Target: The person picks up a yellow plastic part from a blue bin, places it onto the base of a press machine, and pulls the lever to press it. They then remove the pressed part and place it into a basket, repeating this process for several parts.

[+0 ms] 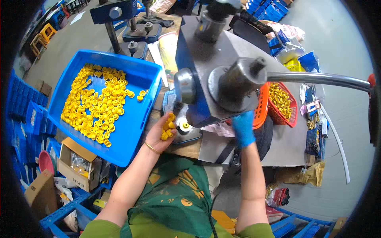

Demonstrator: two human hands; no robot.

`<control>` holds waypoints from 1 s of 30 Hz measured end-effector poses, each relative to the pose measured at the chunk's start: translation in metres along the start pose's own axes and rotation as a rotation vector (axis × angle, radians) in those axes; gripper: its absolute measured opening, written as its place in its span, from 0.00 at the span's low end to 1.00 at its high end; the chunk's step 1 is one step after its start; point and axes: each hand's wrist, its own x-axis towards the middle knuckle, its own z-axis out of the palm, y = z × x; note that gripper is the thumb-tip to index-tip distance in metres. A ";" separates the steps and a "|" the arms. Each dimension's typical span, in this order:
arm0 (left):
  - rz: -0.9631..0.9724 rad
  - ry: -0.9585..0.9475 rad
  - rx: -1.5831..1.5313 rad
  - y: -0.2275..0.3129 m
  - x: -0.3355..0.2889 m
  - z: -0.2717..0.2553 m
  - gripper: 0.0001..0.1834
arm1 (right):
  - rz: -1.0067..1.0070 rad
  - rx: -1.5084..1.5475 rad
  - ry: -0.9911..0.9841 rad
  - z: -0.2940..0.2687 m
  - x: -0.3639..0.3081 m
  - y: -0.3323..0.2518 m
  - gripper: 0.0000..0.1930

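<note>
My bare left hand (158, 133) is closed around several small yellow caps (168, 127), beside the base of a hand press. On that base (185, 138), right by my fingers, sits a round white piece with a yellow centre (185, 126). Above it looms the press head (210, 75) of dark metal with a long lever (317, 77). My right hand (243, 129), in a blue glove, reaches in under the head's right side, next to an orange basket (260, 107). The press head hides its fingertips, so whether they grip anything does not show.
To the left, a blue tray (137, 119) carries many loose yellow caps (95, 103). A red basket (293, 115) of brass-coloured parts stands at the right. Another small press (133, 47) is behind the tray. A cardboard box (79, 164) sits below the tray's near corner.
</note>
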 end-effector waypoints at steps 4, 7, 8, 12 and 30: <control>-0.040 -0.068 0.003 -0.004 -0.001 0.000 0.09 | 0.082 0.075 -0.278 0.044 -0.064 -0.011 0.08; -0.031 -0.097 0.010 0.000 -0.006 -0.003 0.10 | 0.117 0.027 -0.330 0.054 -0.066 -0.011 0.07; -0.015 -0.101 0.022 0.001 -0.007 -0.004 0.11 | 0.103 0.017 -0.350 0.057 -0.064 -0.014 0.07; 0.013 -0.093 0.023 0.001 -0.010 -0.009 0.11 | 0.069 0.007 -0.581 0.064 -0.059 -0.025 0.15; 0.035 -0.107 0.217 -0.012 -0.008 -0.007 0.14 | -0.022 0.798 -0.750 -0.233 0.050 -0.180 0.26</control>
